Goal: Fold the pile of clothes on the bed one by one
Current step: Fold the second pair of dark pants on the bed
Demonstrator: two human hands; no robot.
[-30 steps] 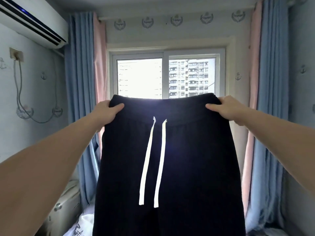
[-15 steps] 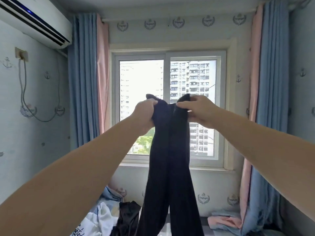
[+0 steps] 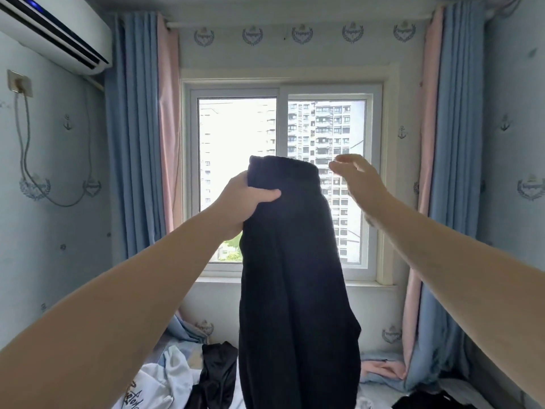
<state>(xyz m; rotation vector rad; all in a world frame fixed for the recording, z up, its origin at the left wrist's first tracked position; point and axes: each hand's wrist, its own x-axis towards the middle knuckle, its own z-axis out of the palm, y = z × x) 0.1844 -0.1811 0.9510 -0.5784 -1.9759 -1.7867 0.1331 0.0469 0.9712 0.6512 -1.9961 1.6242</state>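
Observation:
Dark navy trousers [image 3: 295,290] hang lengthwise in front of the window, folded in half so that both sides of the waistband lie together. My left hand [image 3: 250,199] grips the doubled waistband at chest height, thumb across the front. My right hand [image 3: 358,178] is just right of the waistband, fingers spread and relaxed, apart from the cloth. Below, on the bed, lie a white printed garment [image 3: 159,385] and a black garment [image 3: 216,376].
The window [image 3: 236,143] is straight ahead with blue and pink curtains [image 3: 138,128] on both sides. An air conditioner [image 3: 53,31] hangs at the upper left. Pink cloth [image 3: 380,369] and dark cloth [image 3: 424,401] lie at the bed's right end.
The trousers went from spread wide by both hands to folded in half lengthwise. My right hand has since let go of the waistband and moved right; my left hand alone holds them.

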